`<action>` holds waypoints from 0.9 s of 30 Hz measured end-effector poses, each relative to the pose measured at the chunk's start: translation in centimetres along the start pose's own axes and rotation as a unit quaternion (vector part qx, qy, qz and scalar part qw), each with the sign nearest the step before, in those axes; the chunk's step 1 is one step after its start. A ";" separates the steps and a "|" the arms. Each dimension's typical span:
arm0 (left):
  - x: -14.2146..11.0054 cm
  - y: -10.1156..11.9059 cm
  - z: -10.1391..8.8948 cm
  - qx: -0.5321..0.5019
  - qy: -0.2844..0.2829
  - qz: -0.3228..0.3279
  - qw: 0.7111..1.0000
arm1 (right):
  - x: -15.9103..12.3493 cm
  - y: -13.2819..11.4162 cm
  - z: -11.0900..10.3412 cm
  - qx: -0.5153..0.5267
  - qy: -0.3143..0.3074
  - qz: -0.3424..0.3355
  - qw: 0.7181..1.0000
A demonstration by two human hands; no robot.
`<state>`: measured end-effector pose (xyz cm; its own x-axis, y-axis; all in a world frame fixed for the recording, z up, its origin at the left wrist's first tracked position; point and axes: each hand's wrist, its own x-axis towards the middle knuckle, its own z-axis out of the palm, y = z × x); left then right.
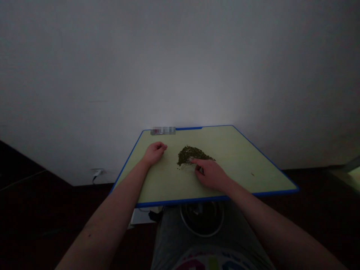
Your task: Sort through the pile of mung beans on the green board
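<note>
A pile of small greenish-brown grains (194, 153) is spread on the pale folding table (233, 146) with a blue rim; their kind is too small to tell. My right hand (210, 174) rests at the pile's near side. Its index finger stretches into the grains and the other fingers curl under the palm. To the left of the pile, my left hand (155, 153) lies on the tabletop, apart from the grains. Its fingers are curled together, and whatever they may hold is hidden. A few stray grains lie near the pile's lower left edge.
A round metal bowl (202, 221) sits on my lap below the table's near edge. One small brown fragment (252, 174) lies on the right of the tabletop. The wall (182, 67) stands behind the table, with a white plug (97, 172) low on the left.
</note>
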<state>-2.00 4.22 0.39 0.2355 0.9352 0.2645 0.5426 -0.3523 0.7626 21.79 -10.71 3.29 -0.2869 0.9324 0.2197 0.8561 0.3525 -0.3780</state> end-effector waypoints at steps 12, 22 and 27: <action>0.0 0.1 -0.1 0.010 0.000 0.001 1.000 | 0.9 -0.4 0.2 -0.009 -0.001 0.001 1.000; -0.2 0.4 -0.2 0.012 0.003 0.011 1.000 | 1.6 -0.3 0.7 -0.025 0.027 0.013 0.999; -0.2 0.5 -0.2 -0.002 0.000 0.002 1.000 | 2.8 -0.4 0.6 -0.017 0.006 -0.013 1.000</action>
<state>-1.90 3.86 0.81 0.2376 0.9338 0.2675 0.5377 -0.3558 0.7644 20.40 -8.23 3.53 -0.3048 0.9219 0.2392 0.8628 0.3736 -0.3405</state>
